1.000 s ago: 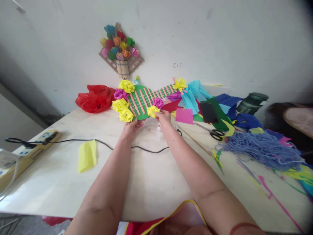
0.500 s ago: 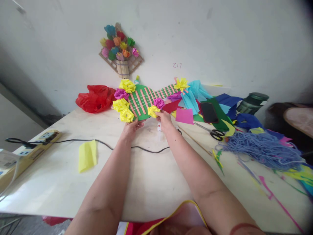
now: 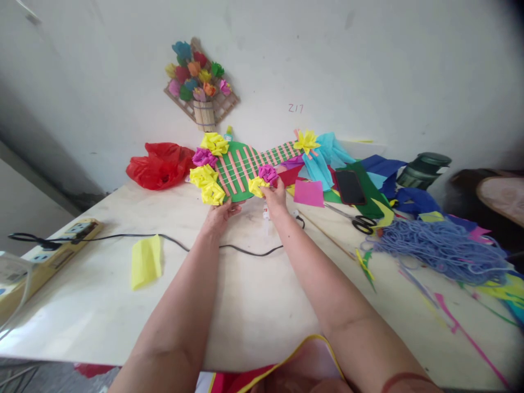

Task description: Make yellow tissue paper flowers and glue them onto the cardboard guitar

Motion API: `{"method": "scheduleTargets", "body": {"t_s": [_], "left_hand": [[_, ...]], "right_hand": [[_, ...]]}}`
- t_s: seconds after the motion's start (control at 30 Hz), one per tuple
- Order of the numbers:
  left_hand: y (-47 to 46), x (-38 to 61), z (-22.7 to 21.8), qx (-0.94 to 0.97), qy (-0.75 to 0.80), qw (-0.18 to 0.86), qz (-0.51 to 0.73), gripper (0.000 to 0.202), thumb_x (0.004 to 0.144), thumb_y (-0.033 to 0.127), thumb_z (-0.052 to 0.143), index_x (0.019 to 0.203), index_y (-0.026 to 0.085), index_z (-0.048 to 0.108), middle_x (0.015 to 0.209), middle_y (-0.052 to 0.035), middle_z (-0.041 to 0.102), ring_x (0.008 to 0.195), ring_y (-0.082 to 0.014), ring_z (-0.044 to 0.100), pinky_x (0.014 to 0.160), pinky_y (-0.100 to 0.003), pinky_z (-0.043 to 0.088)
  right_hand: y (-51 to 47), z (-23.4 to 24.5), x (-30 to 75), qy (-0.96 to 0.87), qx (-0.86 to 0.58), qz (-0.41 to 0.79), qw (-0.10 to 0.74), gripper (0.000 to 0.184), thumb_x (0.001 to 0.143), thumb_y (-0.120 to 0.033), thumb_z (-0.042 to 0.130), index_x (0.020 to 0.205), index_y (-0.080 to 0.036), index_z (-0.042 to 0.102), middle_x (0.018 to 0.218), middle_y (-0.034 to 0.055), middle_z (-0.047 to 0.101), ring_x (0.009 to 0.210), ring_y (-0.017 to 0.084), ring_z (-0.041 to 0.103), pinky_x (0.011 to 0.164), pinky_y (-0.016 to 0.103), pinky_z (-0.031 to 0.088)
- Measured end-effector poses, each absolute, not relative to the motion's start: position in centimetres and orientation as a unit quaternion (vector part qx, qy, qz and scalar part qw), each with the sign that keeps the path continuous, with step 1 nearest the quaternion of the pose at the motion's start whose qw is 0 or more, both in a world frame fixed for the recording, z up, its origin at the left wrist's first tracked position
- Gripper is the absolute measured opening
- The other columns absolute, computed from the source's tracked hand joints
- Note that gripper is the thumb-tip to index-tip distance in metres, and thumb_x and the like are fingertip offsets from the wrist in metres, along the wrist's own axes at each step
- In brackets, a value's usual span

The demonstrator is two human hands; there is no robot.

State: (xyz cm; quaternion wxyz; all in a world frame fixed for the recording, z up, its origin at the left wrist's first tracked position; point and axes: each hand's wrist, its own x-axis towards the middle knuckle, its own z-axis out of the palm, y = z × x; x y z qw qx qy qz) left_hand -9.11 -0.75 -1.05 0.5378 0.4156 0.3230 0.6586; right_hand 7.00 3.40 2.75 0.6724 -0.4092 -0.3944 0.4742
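Note:
A green paper guitar [image 3: 241, 172] with pink stripes is raised a little above the far side of the table. Yellow and magenta paper flowers ring its round body, and a yellow flower [image 3: 305, 142] sits at the end of its neck. My left hand [image 3: 219, 214] grips the lower edge of the body from below, fingers closed on it. My right hand [image 3: 275, 197] pinches the right edge beside a magenta flower [image 3: 268, 173] and a yellow one [image 3: 257, 186].
A black cable [image 3: 172, 239] runs from a power strip [image 3: 53, 244] across the table. A yellow paper sheet [image 3: 146, 260] lies left. Red bag [image 3: 159, 162], pink square [image 3: 308, 192], phone [image 3: 351, 187], scissors [image 3: 360, 222], blue yarn [image 3: 440, 245] and paper scraps crowd the right. A flower craft [image 3: 198, 82] hangs on the wall.
The guitar has shifted slightly right and up with both hands still on it. My right hand's fingers have moved a little higher toward the magenta flower.

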Motion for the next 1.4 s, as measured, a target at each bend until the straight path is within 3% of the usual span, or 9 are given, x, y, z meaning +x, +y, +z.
{"method": "scheduleTargets", "body": {"t_s": [0.33, 0.7, 0.83, 1.13, 1.4], "left_hand": [[-0.8, -9.0, -0.8, 0.414, 0.320, 0.544, 0.656, 0.043, 0.072, 0.027, 0.077, 0.111, 0.016, 0.061, 0.094, -0.0089, 0.074, 0.080, -0.0204, 0.071, 0.070, -0.031, 0.057], [-0.7, -9.0, -1.0, 0.428, 0.334, 0.537, 0.646, 0.039, 0.073, 0.029, 0.077, 0.107, 0.015, 0.063, 0.098, -0.0106, 0.073, 0.085, -0.0225, 0.072, 0.073, -0.033, 0.057], [-0.7, -8.9, -1.1, 0.423, 0.337, 0.542, 0.643, 0.041, 0.071, 0.028, 0.078, 0.107, 0.014, 0.064, 0.091, -0.0093, 0.074, 0.075, -0.0196, 0.070, 0.073, -0.033, 0.057], [-0.7, -8.6, -1.1, 0.421, 0.343, 0.532, 0.650, 0.050, 0.070, 0.029, 0.079, 0.114, 0.019, 0.059, 0.086, -0.0030, 0.070, 0.068, -0.0164, 0.068, 0.075, -0.037, 0.058], [-0.7, -8.5, -1.1, 0.431, 0.336, 0.532, 0.647, 0.055, 0.066, 0.033, 0.083, 0.112, 0.017, 0.059, 0.088, -0.0046, 0.070, 0.069, -0.0166, 0.067, 0.077, -0.039, 0.058]], "right_hand": [[2.9, 2.6, 7.7, -0.407, -0.377, 0.517, 0.651, 0.054, 0.052, -0.039, 0.069, 0.102, -0.021, 0.058, 0.079, -0.0020, 0.066, 0.070, 0.015, 0.060, 0.065, 0.028, 0.049], [3.2, 1.7, 8.0, -0.421, -0.409, 0.501, 0.637, 0.053, 0.053, -0.034, 0.071, 0.103, -0.023, 0.058, 0.070, -0.0058, 0.061, 0.062, 0.014, 0.057, 0.060, 0.028, 0.049], [3.4, 1.5, 8.1, -0.425, -0.399, 0.492, 0.646, 0.054, 0.053, -0.033, 0.071, 0.104, -0.023, 0.057, 0.075, -0.0047, 0.063, 0.063, 0.014, 0.057, 0.062, 0.029, 0.049], [3.7, 1.7, 7.7, -0.405, -0.397, 0.480, 0.669, 0.070, 0.056, -0.022, 0.064, 0.125, -0.023, 0.049, 0.088, -0.0015, 0.067, 0.075, 0.016, 0.063, 0.069, 0.029, 0.052], [4.3, 1.0, 7.8, -0.408, -0.439, 0.449, 0.662, 0.099, 0.061, -0.019, 0.062, 0.152, -0.017, 0.022, 0.117, 0.0097, 0.066, 0.098, 0.021, 0.066, 0.080, 0.031, 0.053]]}}
